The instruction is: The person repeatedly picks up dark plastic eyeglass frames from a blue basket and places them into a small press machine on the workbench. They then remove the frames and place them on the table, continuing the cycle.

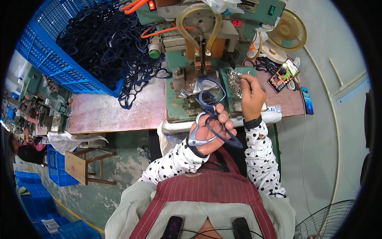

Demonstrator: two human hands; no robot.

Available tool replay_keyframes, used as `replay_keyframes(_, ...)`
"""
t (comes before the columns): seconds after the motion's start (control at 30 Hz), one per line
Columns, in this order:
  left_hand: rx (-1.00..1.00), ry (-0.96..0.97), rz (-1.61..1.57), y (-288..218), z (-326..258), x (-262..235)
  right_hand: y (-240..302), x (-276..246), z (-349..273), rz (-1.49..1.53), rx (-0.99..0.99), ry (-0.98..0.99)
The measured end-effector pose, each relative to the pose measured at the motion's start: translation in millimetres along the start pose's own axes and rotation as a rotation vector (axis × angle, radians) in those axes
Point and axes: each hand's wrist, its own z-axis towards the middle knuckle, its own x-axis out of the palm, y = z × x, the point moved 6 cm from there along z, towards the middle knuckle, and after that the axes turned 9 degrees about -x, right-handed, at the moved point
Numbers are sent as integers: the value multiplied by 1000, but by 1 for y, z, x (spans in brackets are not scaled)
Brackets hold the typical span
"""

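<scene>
While a dark blue goggle frame (211, 104) is pinched in the left hand (211, 133), light and probably flexible, small metal parts (235, 81) are pinched by the right hand (251, 97).

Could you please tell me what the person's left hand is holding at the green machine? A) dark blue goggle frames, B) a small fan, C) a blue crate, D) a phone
A: the left hand grips dark blue goggle frames in front of the green machine, while the right hand is raised over a tray of small metal parts.
</scene>
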Motion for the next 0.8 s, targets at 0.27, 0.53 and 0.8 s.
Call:
replay_keyframes(0.27,-22,-42,-230,6,4,-3,14,10,11,115,48,26)
replay_keyframes(0.53,-97,-99,-103,9,12,-12,167,78,72,482,-503,1055)
replay_keyframes(0.8,-25,82,-197,16,4,-22,174,133,89,254,-623,661)
